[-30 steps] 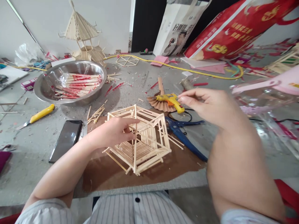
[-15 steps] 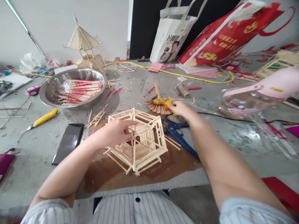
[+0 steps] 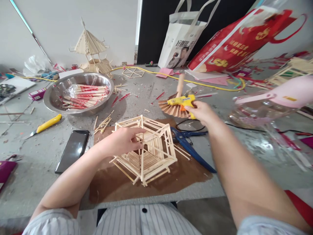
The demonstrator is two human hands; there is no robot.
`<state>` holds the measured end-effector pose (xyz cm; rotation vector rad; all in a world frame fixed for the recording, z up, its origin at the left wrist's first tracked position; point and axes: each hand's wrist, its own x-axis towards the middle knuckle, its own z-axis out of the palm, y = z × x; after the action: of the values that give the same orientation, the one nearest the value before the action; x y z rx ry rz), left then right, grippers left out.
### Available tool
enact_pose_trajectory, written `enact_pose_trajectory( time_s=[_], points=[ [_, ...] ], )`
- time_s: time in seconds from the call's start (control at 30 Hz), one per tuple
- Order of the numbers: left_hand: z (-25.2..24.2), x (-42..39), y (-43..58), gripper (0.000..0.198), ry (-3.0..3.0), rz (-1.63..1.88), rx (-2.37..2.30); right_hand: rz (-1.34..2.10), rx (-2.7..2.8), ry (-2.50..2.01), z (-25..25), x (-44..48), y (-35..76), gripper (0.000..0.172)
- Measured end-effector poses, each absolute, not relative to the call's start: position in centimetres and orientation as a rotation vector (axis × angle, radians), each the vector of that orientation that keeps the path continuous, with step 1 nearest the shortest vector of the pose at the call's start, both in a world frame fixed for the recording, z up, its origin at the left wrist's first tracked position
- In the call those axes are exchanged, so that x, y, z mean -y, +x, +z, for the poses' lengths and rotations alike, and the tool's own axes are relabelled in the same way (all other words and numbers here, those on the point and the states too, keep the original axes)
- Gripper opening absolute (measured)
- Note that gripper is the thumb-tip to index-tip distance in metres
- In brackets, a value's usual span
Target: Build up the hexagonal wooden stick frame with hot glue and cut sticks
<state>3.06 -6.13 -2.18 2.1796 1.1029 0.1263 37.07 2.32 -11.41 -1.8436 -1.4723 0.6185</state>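
The bench (image 3: 31, 156) spreads in front of me; I read the clock from the stick frame, with twelve pointing away. The red bag (image 3: 227, 45) leans at one o'clock, far back, and the white bag (image 3: 176, 39) stands beside it, between twelve and one. A brown sheet (image 3: 183, 179) lies near my edge. The metal bowl (image 3: 86, 112) sits at ten o'clock, filled with red-and-white packets (image 3: 85, 96). At two o'clock is a clear bottle with a pink top (image 3: 254, 111). The finished-looking stick house (image 3: 89, 42) stands at eleven o'clock, behind the bowl.

The six-sided stick frame (image 3: 156, 148) itself rests on the sheet, straight ahead of me. My left hand (image 3: 123, 140) reaches over it from nine o'clock, forefinger stretched out and thumb lower, by the middle stick; I cannot tell whether they pinch it. My right hand (image 3: 201, 112), at two o'clock, is closed round the handle of the glue gun.

Blue pliers (image 3: 193, 151) lie at three o'clock, the phone (image 3: 72, 151) at nine. A pleated paper fan (image 3: 168, 109) is at one o'clock, with the yellow glue gun (image 3: 181, 100) above it, nozzle towards ten. The yellow knife (image 3: 49, 124) lies between nine and ten, past the phone. Short loose sticks (image 3: 104, 124) lie at ten, just beside the frame.
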Motion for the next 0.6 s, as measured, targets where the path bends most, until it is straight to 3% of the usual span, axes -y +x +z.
enact_pose_trajectory(
  time_s=[0.27, 0.6],
  points=[
    [-2.6, 6.0, 3.0, 0.051, 2.203, 0.139, -1.072, 1.049, 1.033, -1.663, -8.3, 0.8, 35.9, 0.013],
    [-2.6, 6.0, 3.0, 0.052, 2.211, 0.145, -1.07, 1.155, 1.044, -1.265, -6.3, 3.5, 34.1, 0.024]
  ],
)
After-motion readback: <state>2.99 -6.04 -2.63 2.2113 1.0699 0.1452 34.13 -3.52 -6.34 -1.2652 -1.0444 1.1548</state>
